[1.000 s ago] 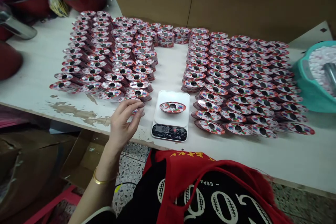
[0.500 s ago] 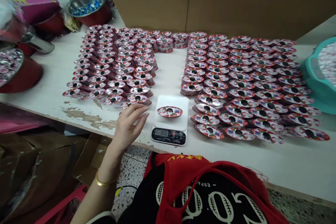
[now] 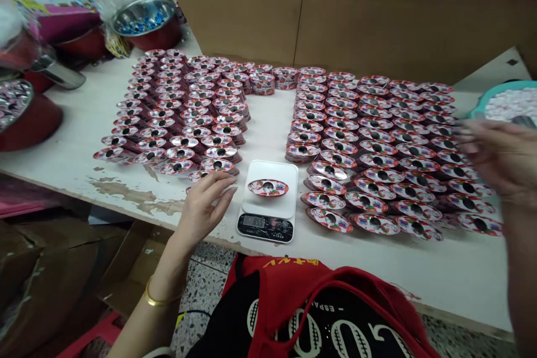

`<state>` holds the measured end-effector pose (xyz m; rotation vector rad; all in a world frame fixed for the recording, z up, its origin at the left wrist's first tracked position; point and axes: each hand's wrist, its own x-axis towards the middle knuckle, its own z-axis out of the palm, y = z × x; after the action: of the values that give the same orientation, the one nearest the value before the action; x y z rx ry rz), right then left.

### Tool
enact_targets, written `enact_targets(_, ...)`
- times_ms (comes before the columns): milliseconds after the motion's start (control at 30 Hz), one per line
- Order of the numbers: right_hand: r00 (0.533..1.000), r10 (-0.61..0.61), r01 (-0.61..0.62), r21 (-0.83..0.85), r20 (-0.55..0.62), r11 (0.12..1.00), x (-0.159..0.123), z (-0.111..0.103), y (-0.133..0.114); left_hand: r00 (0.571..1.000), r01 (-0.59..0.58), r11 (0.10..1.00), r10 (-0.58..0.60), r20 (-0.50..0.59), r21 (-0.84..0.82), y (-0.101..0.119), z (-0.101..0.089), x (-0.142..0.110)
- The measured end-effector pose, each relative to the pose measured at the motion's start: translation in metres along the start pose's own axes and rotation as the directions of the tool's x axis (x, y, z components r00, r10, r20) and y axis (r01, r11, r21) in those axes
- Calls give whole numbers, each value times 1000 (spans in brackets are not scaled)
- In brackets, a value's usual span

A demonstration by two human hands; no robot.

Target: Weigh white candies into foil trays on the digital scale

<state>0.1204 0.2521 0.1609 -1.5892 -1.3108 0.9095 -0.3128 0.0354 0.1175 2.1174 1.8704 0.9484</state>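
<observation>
A small red-and-white pack with an oval, holed top [image 3: 268,188] stands on the plate of a white digital scale [image 3: 272,165], whose display is lit. My left hand [image 3: 205,205] rests just left of the scale, thumb and fingertips apart, holding nothing visible. Its fingers partly cover the nearest pack of the left group of packs [image 3: 180,141]. On the far right, my right hand [image 3: 493,156] is smeared by motion in front of the outer packs of the right group [image 3: 377,147]; whether it holds anything is unclear.
Behind my right hand sits a turquoise basin [image 3: 482,105] of small whitish pieces. At the left are a metal-lined red bowl [image 3: 161,36] of blue-wrapped pieces, another red bowl [image 3: 42,120] and a metal scoop [image 3: 61,71]. Cardboard [image 3: 377,33] walls the table's back.
My right hand has come into view from the right, over the packs' outer edge. My left hand stays beside the scale, and the pack on the plate has not moved. The camera view has shifted.
</observation>
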Motion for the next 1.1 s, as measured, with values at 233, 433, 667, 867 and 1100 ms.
enact_targets(233, 629, -38, -82, 115, 776, 990, -131, 158, -59, 999, -50, 998, 50, 2, -48, 5, 4, -11)
enact_targets(433, 526, -184, 197, 91, 830, 976, -143, 201, -48, 1000, 15, 997, -16, -10, -72, -1, 7, -32)
enact_targets(667, 544, -297, 419, 52, 785, 906, -144, 203, -49, 1000, 6, 996, -8, -21, -88, -3, 9, -29)
enact_targets(867, 536, -344, 466, 70, 771, 882, -144, 197, -59, 998, -39, 997, 36, -48, -69, -6, 10, -24)
enact_targets(1100, 749, -190, 104, 171, 635, 980, -132, 158, -56, 996, -52, 997, 47, -82, -60, -8, 6, -19)
